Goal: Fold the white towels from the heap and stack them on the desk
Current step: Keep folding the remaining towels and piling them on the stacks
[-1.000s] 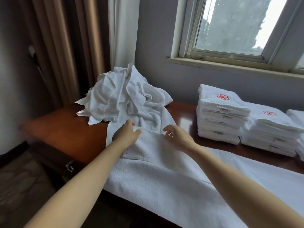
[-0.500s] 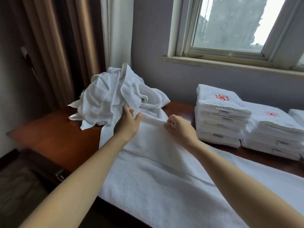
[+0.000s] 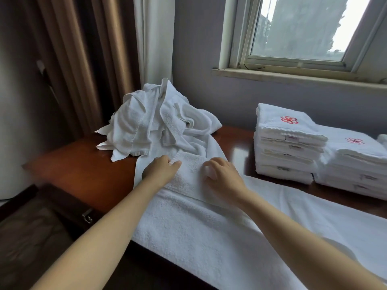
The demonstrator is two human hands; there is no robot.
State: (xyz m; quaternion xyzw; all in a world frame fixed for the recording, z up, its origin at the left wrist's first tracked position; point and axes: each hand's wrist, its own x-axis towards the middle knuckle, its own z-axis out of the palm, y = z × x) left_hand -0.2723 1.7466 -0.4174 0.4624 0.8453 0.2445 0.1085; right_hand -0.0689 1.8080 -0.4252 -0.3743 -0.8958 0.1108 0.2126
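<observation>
Worktop (image 3: 79,164): brown wood below a window (image 3: 303,28); we note a heap (image 3: 155,124) at the back left and folded stacks (image 3: 287,143) at the right.
Towel (image 3: 209,237): spread long across the front edge, its left end turned back on itself and touching the heap.
Left hand (image 3: 161,171): fingers curled, pinching the turned end's corner.
Right hand (image 3: 223,177): fingers bent down on the fold; whether they grip cloth we cannot tell.
Handling: we judge it soft, limp, light terry, unlikely to slip; it would sag if held mid-span.
Hold: we advise both corners of one short edge, kept taut.
</observation>
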